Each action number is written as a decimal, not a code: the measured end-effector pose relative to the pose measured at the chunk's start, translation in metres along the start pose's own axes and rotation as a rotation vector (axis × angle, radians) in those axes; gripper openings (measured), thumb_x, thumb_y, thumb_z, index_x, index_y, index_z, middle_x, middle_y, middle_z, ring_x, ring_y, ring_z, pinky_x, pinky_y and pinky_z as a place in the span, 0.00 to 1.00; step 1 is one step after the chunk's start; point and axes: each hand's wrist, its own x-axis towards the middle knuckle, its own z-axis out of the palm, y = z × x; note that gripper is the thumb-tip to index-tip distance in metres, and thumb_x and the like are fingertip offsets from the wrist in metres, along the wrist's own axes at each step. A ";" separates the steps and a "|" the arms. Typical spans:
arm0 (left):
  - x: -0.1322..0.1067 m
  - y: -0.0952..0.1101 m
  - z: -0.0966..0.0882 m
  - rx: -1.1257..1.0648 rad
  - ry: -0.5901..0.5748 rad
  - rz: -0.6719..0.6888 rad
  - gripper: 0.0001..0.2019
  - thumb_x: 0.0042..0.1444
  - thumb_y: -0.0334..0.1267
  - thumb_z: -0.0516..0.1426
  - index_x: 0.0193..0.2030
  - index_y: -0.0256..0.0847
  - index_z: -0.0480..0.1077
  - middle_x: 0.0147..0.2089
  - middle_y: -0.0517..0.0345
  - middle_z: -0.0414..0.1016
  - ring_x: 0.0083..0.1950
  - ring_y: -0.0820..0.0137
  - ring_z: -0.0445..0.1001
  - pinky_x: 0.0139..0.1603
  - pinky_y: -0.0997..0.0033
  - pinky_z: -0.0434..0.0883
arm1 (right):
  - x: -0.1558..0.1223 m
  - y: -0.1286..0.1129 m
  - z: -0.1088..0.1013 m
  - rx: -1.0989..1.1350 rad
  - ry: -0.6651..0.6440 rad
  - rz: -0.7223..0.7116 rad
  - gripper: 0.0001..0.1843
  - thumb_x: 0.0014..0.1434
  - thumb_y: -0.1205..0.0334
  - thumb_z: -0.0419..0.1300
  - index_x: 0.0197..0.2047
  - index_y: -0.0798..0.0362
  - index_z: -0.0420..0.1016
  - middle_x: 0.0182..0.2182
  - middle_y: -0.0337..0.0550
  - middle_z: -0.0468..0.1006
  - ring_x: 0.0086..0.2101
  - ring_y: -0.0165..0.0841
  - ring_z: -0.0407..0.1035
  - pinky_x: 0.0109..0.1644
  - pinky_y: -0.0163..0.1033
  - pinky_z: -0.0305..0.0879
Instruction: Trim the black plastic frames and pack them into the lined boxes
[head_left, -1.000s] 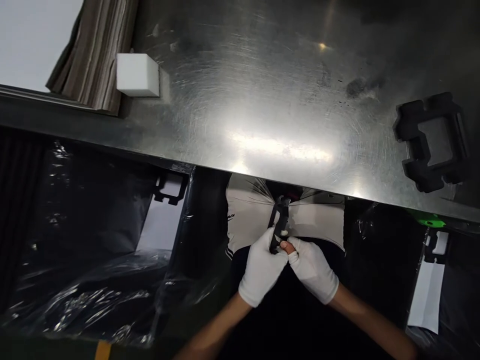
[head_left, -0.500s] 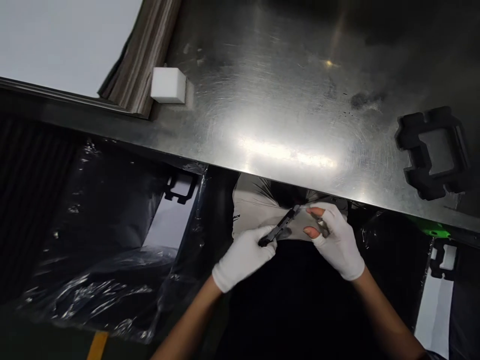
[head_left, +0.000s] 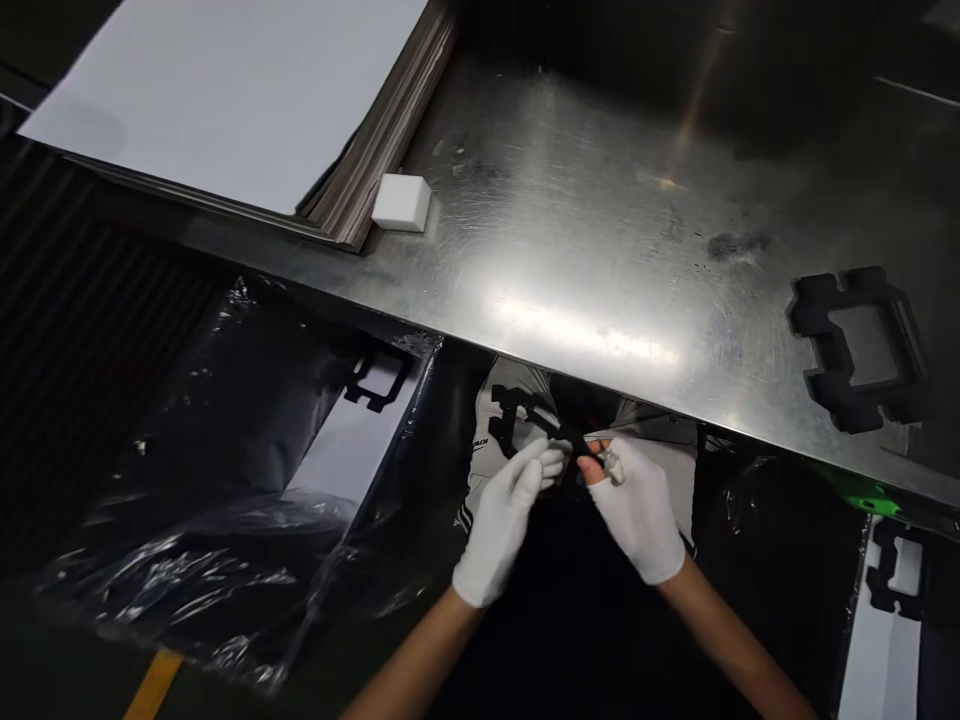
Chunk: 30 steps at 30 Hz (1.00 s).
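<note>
Both my hands wear white gloves, with the right thumb and forefinger tips bare. Between them, just below the table edge, is a black cut-out frame [head_left: 504, 428], tilted and apparently foam. My left hand [head_left: 504, 520] has its fingers curled against the frame's lower side, partly hiding it. At the frame's right end, my right hand [head_left: 637, 505] pinches it between thumb and forefinger. A small pale piece [head_left: 615, 467] shows in the right palm, too small to name. Another black frame [head_left: 825, 345] lies on the metal table at the right.
A stack of white-topped sheets [head_left: 225, 110] sits on the metal table [head_left: 600, 220], with a white block [head_left: 403, 203] at its corner. Below the table, clear plastic bags [head_left: 217, 590] at left and a white strip [head_left: 881, 640] at right hold more black frames.
The black frame has turned from edge-on to show its cut-out shape. My right hand has moved left and closed on its end. The view has shifted, showing more of the sheet stack.
</note>
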 end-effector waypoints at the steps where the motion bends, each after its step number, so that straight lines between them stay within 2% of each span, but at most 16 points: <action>1: 0.002 0.003 0.007 -0.108 -0.019 -0.031 0.33 0.61 0.66 0.63 0.56 0.37 0.79 0.53 0.42 0.85 0.53 0.56 0.83 0.56 0.57 0.78 | -0.005 -0.004 0.005 0.008 -0.055 0.006 0.08 0.69 0.55 0.64 0.48 0.46 0.80 0.42 0.39 0.86 0.42 0.37 0.80 0.48 0.41 0.73; 3: 0.008 0.011 0.015 -0.215 -0.019 -0.079 0.31 0.61 0.68 0.62 0.49 0.37 0.78 0.49 0.44 0.85 0.49 0.59 0.83 0.53 0.60 0.78 | -0.015 -0.006 0.008 0.056 -0.187 -0.054 0.12 0.70 0.50 0.64 0.53 0.45 0.79 0.46 0.41 0.85 0.45 0.38 0.80 0.50 0.41 0.74; 5: 0.013 0.017 0.012 -0.105 -0.048 -0.118 0.28 0.63 0.67 0.59 0.38 0.39 0.74 0.36 0.51 0.82 0.37 0.64 0.80 0.42 0.65 0.77 | -0.022 -0.003 0.002 0.145 -0.251 -0.159 0.18 0.73 0.43 0.59 0.56 0.45 0.77 0.52 0.44 0.81 0.50 0.39 0.77 0.55 0.42 0.73; 7: 0.013 0.018 0.004 0.204 -0.089 -0.101 0.24 0.63 0.63 0.60 0.32 0.43 0.67 0.26 0.60 0.75 0.28 0.68 0.74 0.34 0.68 0.72 | -0.025 0.006 -0.010 0.194 -0.212 -0.196 0.22 0.78 0.41 0.50 0.54 0.47 0.76 0.53 0.46 0.78 0.52 0.38 0.75 0.59 0.43 0.71; 9: 0.008 0.012 -0.003 0.627 -0.096 -0.038 0.20 0.60 0.59 0.62 0.33 0.44 0.66 0.26 0.62 0.74 0.28 0.66 0.74 0.33 0.67 0.69 | -0.026 0.017 -0.021 0.159 -0.228 -0.127 0.24 0.79 0.42 0.45 0.45 0.48 0.74 0.44 0.44 0.78 0.45 0.36 0.74 0.53 0.40 0.71; 12: -0.003 -0.003 -0.005 1.178 -0.102 0.045 0.16 0.60 0.55 0.61 0.41 0.44 0.73 0.33 0.55 0.82 0.37 0.57 0.82 0.39 0.63 0.71 | -0.032 0.030 -0.023 0.024 -0.456 -0.051 0.24 0.79 0.43 0.46 0.37 0.48 0.67 0.30 0.36 0.73 0.30 0.31 0.68 0.37 0.36 0.64; 14: -0.008 -0.010 -0.002 1.367 -0.169 0.060 0.17 0.64 0.54 0.57 0.47 0.42 0.75 0.35 0.52 0.84 0.39 0.54 0.85 0.40 0.61 0.72 | -0.038 0.035 -0.014 -0.097 -0.526 -0.050 0.24 0.80 0.44 0.44 0.36 0.49 0.66 0.27 0.35 0.71 0.26 0.30 0.66 0.32 0.35 0.57; 18: -0.011 -0.012 0.004 1.485 -0.264 0.033 0.19 0.67 0.53 0.54 0.50 0.41 0.75 0.34 0.50 0.84 0.38 0.54 0.86 0.40 0.61 0.73 | -0.045 0.032 0.002 -0.361 -0.492 0.012 0.24 0.81 0.47 0.43 0.39 0.50 0.69 0.26 0.35 0.75 0.25 0.29 0.66 0.31 0.35 0.48; 23: -0.008 -0.009 0.006 1.520 -0.295 0.011 0.21 0.67 0.56 0.54 0.50 0.40 0.75 0.35 0.49 0.85 0.39 0.53 0.86 0.40 0.61 0.73 | -0.038 0.021 0.002 -0.534 -0.557 0.026 0.21 0.81 0.50 0.46 0.42 0.49 0.74 0.29 0.37 0.81 0.28 0.31 0.73 0.32 0.37 0.47; 27: -0.008 -0.016 0.003 1.514 -0.265 0.059 0.21 0.67 0.57 0.55 0.47 0.40 0.75 0.32 0.50 0.83 0.36 0.53 0.86 0.38 0.62 0.72 | -0.034 0.017 0.002 -0.591 -0.589 0.049 0.19 0.81 0.51 0.48 0.46 0.48 0.77 0.32 0.39 0.84 0.31 0.34 0.77 0.32 0.39 0.47; 30: -0.008 -0.021 0.000 1.456 -0.216 0.160 0.21 0.66 0.56 0.56 0.47 0.39 0.76 0.29 0.50 0.82 0.33 0.52 0.85 0.35 0.63 0.70 | -0.031 0.013 0.002 -0.599 -0.612 0.069 0.19 0.81 0.51 0.48 0.48 0.48 0.78 0.34 0.39 0.85 0.33 0.34 0.79 0.33 0.39 0.49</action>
